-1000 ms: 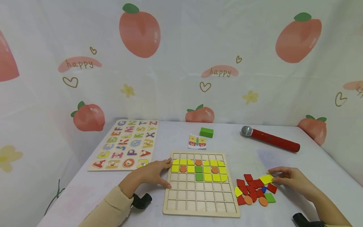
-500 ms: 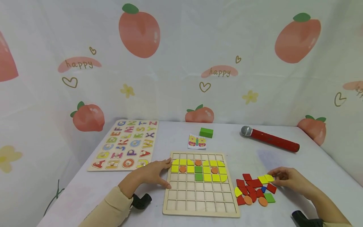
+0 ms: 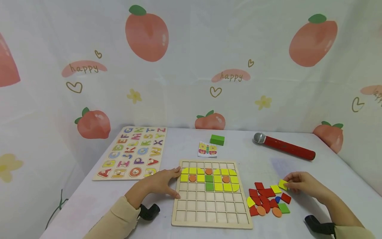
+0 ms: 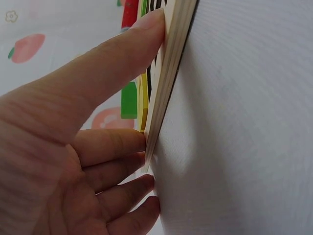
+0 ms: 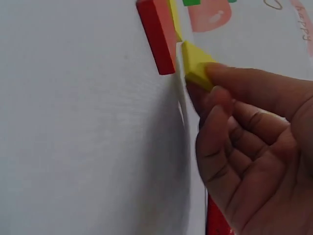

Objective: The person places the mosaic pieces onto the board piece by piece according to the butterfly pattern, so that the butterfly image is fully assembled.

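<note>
A wooden grid board (image 3: 211,217) lies flat, its upper rows holding yellow tiles, orange discs and green squares. At the board's left edge rests my left hand (image 3: 161,182), thumb and fingers spread apart; in the left wrist view the thumb tip (image 4: 151,19) lies on the rim and fingertips touch its side. My right hand (image 3: 308,186) pinches a yellow square tile (image 3: 283,185) between thumb and fingers, above the right end of the loose tiles. The right wrist view shows this tile tilted, close to a red tile (image 5: 157,39). Another yellow square (image 3: 276,189) lies among the loose pieces.
Several red tiles (image 3: 253,193), orange discs (image 3: 277,212) and a green square (image 3: 284,208) lie right of the board. Behind it are a butterfly pattern card (image 3: 207,150) and a green block (image 3: 217,139). An alphabet puzzle (image 3: 131,156) stands left, a red microphone (image 3: 286,146) back right.
The right hand has separated one yellow square tile from the other, moving it slightly up and right into its pinch. The left hand and the board have stayed in place.
</note>
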Demonstrator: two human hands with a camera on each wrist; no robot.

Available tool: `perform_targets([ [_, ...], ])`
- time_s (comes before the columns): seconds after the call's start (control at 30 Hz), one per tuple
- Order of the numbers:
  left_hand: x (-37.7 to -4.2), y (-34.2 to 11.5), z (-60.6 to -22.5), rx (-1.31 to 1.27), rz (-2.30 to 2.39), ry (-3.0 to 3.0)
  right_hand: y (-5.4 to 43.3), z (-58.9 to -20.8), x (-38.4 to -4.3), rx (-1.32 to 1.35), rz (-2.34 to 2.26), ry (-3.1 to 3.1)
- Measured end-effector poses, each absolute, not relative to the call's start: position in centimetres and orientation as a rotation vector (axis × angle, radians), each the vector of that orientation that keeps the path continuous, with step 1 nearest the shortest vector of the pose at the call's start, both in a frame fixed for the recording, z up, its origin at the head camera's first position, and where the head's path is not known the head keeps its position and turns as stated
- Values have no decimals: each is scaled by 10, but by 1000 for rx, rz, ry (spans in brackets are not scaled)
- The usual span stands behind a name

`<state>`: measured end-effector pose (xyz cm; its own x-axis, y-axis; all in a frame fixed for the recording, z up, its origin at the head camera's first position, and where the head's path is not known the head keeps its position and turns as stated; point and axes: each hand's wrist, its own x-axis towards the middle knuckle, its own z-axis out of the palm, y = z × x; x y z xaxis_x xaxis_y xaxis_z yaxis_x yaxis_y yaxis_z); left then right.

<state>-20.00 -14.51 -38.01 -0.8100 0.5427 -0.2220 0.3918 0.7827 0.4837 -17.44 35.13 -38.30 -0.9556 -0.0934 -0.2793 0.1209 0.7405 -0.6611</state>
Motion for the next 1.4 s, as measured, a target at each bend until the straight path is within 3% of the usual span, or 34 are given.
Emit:
perform_targets([
  [0.93, -200, -144, -380, 704, 610, 2631, 225, -353, -211, -330, -1274, 2481],
  [1.4, -200, -145, -379, 730, 606, 2617, 169, -360, -220, -496, -1316, 2315],
])
